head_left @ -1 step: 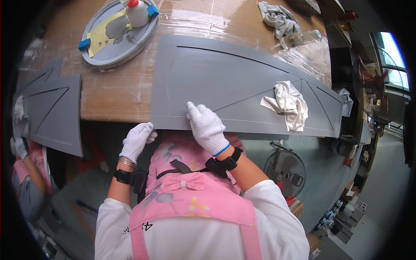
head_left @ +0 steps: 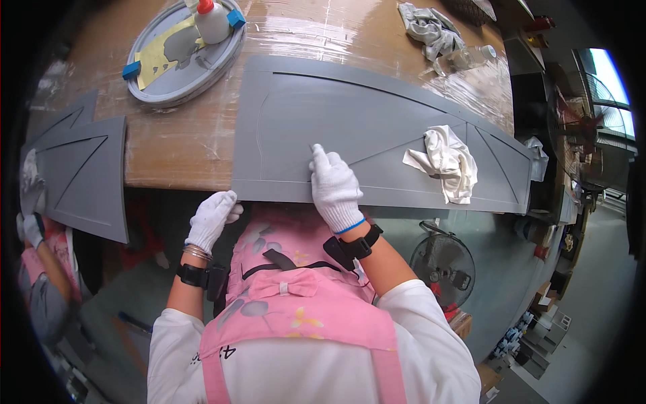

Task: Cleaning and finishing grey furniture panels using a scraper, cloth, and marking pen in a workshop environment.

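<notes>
Pressing flat on the long grey panel (head_left: 377,128), gloved right hand (head_left: 334,185) with fingers spread near its front edge; left hand (head_left: 212,219) curled loosely under that edge at the near-left corner, gripping nothing fully. Panel lying across the plastic-wrapped wooden table (head_left: 182,148), overhanging toward the body, matte, smooth, arched on top with thin grooved lines; crumpled white rag (head_left: 444,161) resting toward its right end. Likely to tip or slide off if the pressing eases, given the overhang and slick wrap.
</notes>
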A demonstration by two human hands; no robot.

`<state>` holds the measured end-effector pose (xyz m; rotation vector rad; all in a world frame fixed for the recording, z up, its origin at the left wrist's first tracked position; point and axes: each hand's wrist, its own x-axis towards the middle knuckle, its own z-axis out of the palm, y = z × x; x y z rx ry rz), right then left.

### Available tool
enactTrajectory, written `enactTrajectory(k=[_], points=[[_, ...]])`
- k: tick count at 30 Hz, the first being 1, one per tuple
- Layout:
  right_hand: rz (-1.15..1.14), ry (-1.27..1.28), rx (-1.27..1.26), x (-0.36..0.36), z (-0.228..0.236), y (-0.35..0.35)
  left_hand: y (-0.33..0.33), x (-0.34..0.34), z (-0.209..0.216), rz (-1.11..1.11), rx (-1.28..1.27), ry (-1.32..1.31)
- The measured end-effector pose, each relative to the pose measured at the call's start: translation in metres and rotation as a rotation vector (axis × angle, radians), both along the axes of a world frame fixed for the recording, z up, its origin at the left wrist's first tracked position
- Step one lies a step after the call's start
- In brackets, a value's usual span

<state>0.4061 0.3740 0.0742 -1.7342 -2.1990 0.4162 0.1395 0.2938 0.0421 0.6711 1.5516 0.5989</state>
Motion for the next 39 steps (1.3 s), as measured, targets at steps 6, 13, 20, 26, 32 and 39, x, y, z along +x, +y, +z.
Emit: enactTrajectory(k=[6, 13, 20, 26, 32, 39], points=[[0.261, -0.133, -0.139, -0.006, -0.014, -0.044, -0.01, 0.018, -0.001, 0.06, 0.032, 0.13], [-0.198, -0.142, 0.098, 0.148, -0.026, -0.056, -0.044, 0.036, -0.001, 0.063, 0.066, 0.172], [-0.639, 0.224, 0.277, 0.316, -0.007, -0.084, -0.052, 0.097, 0.029, -0.03, 0.215, 0.204], [-0.747, 0.32, 0.022, 0.322, 0.007, -0.02, -0.023, 0.169, 0.049, -0.125, 0.48, 0.124], [-0.626, 0.633, -0.2, 0.301, 0.02, -0.006, 0.025, 0.239, 0.071, -0.2, 0.572, 0.141], [-0.522, -0.004, 0.229, 0.359, -0.027, -0.083, 0.077, 0.283, 0.057, -0.499, 0.462, 0.013]])
